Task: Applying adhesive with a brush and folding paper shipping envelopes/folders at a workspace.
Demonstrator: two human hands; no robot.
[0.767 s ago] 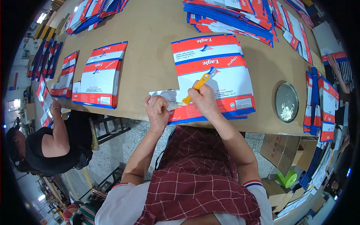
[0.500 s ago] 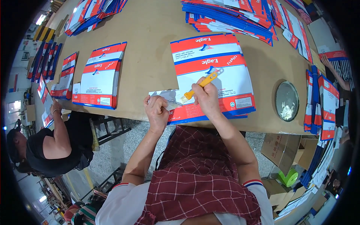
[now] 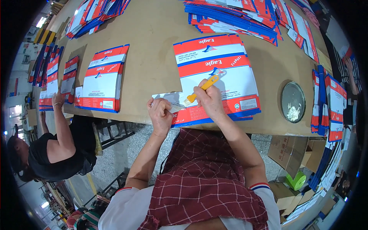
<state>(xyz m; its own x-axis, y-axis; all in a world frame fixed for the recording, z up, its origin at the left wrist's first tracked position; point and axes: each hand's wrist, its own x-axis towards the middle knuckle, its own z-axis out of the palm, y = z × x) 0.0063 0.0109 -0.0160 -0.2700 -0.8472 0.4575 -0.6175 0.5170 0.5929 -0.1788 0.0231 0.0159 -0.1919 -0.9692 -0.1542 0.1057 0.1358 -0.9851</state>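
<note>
A flat printed carton sheet [image 3: 226, 84] in red, white and blue tops a small pile in front of me. My right hand [image 3: 208, 98] is closed round the yellow handle of a brush [image 3: 203, 89], whose pale bristles rest at the sheet's left flap [image 3: 170, 98]. At that white flap my left hand [image 3: 160, 114] has its fingers curled, with thumb and fingertips near its lower left edge; whether they pinch it is hidden. To the right, a round dark dish [image 3: 293, 102] holds whitish paste.
More carton stacks lie at the left [image 3: 102, 78], far left [image 3: 97, 15], far right [image 3: 234, 21] and right edge [image 3: 335, 107] of the brown table [image 3: 153, 50]. A co-worker [image 3: 57, 149] sits at the left, one hand on a sheet. Open cardboard boxes [image 3: 287, 153] stand below the right edge.
My right hand and the brush have shifted slightly left, while my left hand stays nearly still. At the left, the co-worker's hand has raised a sheet farther onto the table.
</note>
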